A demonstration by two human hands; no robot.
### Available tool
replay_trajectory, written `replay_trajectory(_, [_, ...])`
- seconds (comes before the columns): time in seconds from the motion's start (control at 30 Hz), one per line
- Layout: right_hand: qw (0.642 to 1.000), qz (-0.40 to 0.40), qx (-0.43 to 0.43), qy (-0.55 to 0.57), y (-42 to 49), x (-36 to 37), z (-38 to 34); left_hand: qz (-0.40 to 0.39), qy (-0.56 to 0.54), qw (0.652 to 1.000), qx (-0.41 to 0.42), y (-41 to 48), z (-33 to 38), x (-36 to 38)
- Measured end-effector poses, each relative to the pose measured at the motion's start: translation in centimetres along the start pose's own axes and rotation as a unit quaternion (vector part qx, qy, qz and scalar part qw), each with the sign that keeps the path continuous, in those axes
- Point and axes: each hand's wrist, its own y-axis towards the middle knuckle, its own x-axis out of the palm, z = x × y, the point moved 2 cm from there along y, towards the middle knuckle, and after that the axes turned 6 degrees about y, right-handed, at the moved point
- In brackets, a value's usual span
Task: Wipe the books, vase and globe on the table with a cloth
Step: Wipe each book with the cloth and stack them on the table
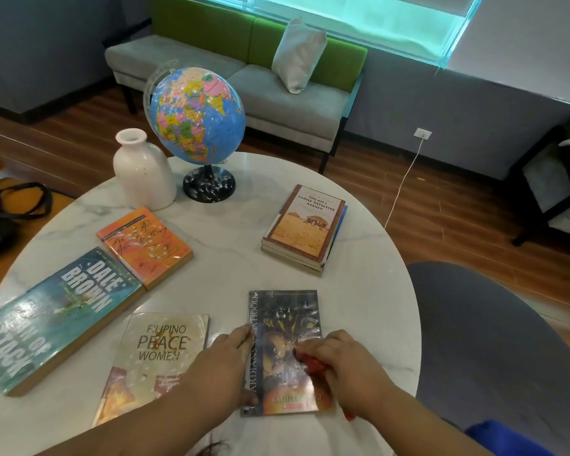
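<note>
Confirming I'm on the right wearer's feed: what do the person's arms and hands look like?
The left arm and right arm are bare to the frame's edge, no sleeves. The left hand and right hand wear no gloves; no watch, bracelet or ring shows.

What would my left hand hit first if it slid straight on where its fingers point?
The left hand touches the spine edge of the Guardians of Ga'Hoole book. Beyond its top corner, probably the book stack topped by The No 1 Ladies Detective Agency.
</note>
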Motion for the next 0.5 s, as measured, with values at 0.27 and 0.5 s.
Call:
replay_trajectory(0.27, [0.999,-0.014,-0.004,-0.03,1.4,-0.2,0.3,0.0,0.0,1.0,-0.002,0.1,0.0,-0.1])
replay_trajectory(0.5, [0.998,-0.042,-0.027,-0.024,1.6,-0.3,-0.9,-0.003,0.001,1.0,-0.003,0.1,-0.1,-0.1])
